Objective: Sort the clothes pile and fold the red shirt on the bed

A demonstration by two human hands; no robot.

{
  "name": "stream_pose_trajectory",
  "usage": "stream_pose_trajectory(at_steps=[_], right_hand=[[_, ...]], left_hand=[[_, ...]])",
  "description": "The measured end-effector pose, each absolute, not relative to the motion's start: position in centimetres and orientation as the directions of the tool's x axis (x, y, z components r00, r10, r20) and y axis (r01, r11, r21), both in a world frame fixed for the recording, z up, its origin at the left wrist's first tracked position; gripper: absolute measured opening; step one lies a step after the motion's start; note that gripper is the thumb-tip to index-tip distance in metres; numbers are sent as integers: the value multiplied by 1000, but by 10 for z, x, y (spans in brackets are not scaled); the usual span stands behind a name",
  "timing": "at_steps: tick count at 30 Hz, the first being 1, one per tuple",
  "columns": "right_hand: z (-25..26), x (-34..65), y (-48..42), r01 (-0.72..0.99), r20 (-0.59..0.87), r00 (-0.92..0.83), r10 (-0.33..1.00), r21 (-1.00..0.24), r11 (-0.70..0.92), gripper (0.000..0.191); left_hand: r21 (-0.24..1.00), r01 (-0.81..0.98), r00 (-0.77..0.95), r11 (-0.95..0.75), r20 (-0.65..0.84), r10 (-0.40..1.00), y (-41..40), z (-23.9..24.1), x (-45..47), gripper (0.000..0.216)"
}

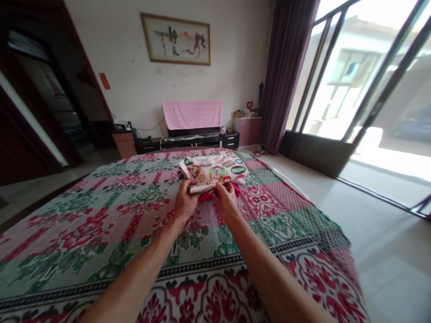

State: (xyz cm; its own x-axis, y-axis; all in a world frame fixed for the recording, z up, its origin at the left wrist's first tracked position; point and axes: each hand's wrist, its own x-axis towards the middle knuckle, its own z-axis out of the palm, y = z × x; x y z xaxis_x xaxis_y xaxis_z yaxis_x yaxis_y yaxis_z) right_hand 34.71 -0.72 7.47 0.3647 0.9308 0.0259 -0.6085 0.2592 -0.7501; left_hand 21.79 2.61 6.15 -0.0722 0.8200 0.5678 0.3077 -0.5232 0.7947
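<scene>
A folded white garment with colourful patches point(215, 171) lies on the floral cloth point(101, 224) that covers the table, towards the far right. Under its near edge a bright pink piece of clothing point(236, 189) peeks out. My left hand point(186, 200) grips the near left edge of the folded garment. My right hand point(225, 200) holds the near edge beside it, fingers curled over the pink cloth. Both arms reach forward from the bottom of the view.
A low black TV stand point(188, 142) with a screen under a pink towel point(192, 114) stands at the far wall. Purple curtains point(286, 76) and large glass doors point(363, 89) are on the right. A dark doorway point(40, 98) is at the left.
</scene>
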Motion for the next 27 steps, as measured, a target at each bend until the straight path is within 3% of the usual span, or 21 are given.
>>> stream_pose_trajectory(at_steps=[3, 6, 9, 15, 20, 27], right_hand=[[66, 328, -16, -568, 78, 161, 984, -808, 157, 50], [57, 326, -20, -370, -2, 55, 998, -929, 18, 40], [51, 333, -18, -172, -10, 203, 979, -985, 25, 34], [48, 349, -14, 180, 377, 516, 769, -926, 333, 24], [35, 362, -6, 361, 468, 515, 718, -878, 314, 36], [30, 367, -3, 403, 427, 481, 766, -883, 240, 38]], left_hand=[[730, 448, -87, -515, 609, 788, 12, 60, 172, 31], [709, 536, -85, -458, 585, 807, -2, 52, 136, 34], [729, 548, -56, -410, 521, 851, -11, 40, 117, 38], [720, 552, -33, -421, 523, 851, -17, 27, 116, 40], [717, 541, -34, -440, 541, 840, -16, 25, 116, 39], [748, 501, -28, -434, 515, 856, -16, 25, 115, 38]])
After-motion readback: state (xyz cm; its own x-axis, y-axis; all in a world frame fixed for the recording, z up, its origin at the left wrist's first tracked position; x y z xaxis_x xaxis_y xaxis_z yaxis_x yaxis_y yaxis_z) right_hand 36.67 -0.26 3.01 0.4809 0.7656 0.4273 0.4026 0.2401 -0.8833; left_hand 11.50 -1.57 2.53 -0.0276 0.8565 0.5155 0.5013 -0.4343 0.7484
